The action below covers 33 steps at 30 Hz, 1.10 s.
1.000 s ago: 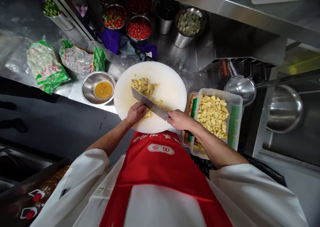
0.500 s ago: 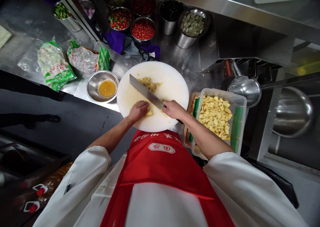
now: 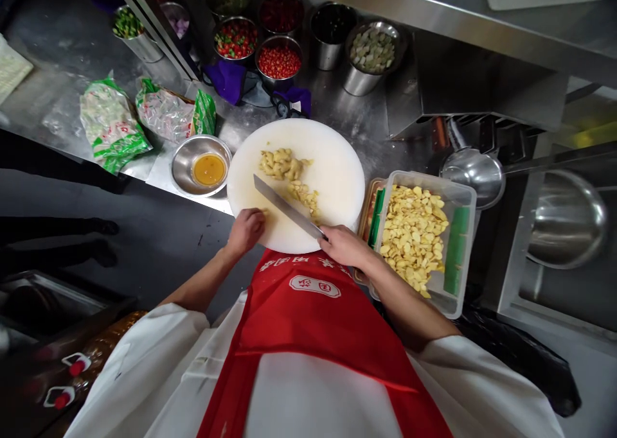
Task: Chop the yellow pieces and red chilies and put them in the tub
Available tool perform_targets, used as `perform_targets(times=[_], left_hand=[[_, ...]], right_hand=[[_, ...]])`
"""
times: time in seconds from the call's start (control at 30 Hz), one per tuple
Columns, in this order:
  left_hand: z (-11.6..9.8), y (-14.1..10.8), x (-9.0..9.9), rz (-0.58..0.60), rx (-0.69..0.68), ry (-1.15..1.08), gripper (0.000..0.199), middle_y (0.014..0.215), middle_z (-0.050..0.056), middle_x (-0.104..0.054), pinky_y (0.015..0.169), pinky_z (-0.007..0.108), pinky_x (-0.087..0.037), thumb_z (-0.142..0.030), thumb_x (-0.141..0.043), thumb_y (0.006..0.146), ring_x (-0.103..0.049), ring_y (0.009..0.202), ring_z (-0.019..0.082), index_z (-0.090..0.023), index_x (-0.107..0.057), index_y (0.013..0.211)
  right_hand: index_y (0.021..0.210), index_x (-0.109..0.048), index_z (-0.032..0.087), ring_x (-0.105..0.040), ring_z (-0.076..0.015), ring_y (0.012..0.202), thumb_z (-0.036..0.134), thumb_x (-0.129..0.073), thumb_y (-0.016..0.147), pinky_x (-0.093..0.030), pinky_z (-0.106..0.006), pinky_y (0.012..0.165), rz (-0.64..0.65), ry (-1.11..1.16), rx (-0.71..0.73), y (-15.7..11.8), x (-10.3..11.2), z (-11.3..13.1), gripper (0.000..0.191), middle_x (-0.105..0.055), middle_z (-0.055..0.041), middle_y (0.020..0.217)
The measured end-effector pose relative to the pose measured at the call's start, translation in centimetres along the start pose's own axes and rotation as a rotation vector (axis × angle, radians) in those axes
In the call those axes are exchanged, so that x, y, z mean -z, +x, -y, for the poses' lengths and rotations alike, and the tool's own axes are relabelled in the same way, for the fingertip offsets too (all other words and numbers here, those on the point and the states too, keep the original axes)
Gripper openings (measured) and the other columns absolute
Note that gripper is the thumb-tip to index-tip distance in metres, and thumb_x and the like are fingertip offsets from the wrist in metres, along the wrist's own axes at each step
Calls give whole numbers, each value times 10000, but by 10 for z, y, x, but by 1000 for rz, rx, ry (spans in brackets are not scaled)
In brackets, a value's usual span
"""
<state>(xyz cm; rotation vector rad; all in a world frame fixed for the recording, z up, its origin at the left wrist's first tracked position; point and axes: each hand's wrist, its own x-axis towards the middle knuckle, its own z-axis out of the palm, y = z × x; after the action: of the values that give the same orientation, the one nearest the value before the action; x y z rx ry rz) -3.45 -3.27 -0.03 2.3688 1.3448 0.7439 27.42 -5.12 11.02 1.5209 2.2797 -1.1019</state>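
Note:
A round white cutting board (image 3: 337,162) lies before me. My right hand (image 3: 340,244) is closed round the handle of a cleaver (image 3: 286,207), whose blade slants up and left low over the board. My left hand (image 3: 248,229) is at the board's lower left edge, its fingers curled together; a bit of something yellowish shows at the fingertips, too small to name. Whole yellowish pieces (image 3: 281,163) are heaped near the board's upper middle. Sliced pieces (image 3: 306,197) lie just beyond the blade.
On the right stands a clear tub (image 3: 468,252) of yellow slices. A metal bowl (image 3: 180,168) with amber liquid is left of the board, near plastic bags (image 3: 113,126). Containers of chopped peppers (image 3: 279,62) line the back. A ladle (image 3: 475,168) lies farther right.
My left hand has moved left to the board's edge. The cleaver has shifted toward me, uncovering the heap and the slices. My right hand has moved slightly nearer me and right.

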Motion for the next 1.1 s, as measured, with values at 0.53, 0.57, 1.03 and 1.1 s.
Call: perform_targets(times=[0.53,0.57,1.03,1.1], left_hand=[[7,33,-3,145,-106,-163,186,1076,115,-658,882,386,-549,-211,-525,940,-620,1005,213,-188,-657,1070],[8,34,-2,167,-122,-181,188,1084,114,-657,886,386,-548,-203,-520,939,-621,1012,213,-190,-653,1072],[9,34,-12,125,-126,-242,170,1091,123,-670,902,425,-548,-201,-513,935,-625,1039,229,-188,-636,1052],[9,33,-13,110,-127,-241,166,1077,119,-674,897,423,-551,-195,-518,934,-628,1039,228,-189,-639,1047]], right_hand=[[1271,-512,140,-682,-241,975,216,-373,988,-397,-283,787,8,-53,-45,-28,5,27,324,-717,-137,1091],[1281,-503,139,-684,-244,965,211,-366,991,-398,-287,778,19,-64,-39,-32,7,32,328,-715,-141,1092],[1127,-556,140,-710,-259,891,225,-363,1017,-412,-301,713,86,-127,-79,-18,7,51,238,-734,-154,982],[1129,-550,135,-712,-253,883,210,-367,1016,-412,-296,710,99,-122,-94,-17,7,52,228,-735,-152,981]])
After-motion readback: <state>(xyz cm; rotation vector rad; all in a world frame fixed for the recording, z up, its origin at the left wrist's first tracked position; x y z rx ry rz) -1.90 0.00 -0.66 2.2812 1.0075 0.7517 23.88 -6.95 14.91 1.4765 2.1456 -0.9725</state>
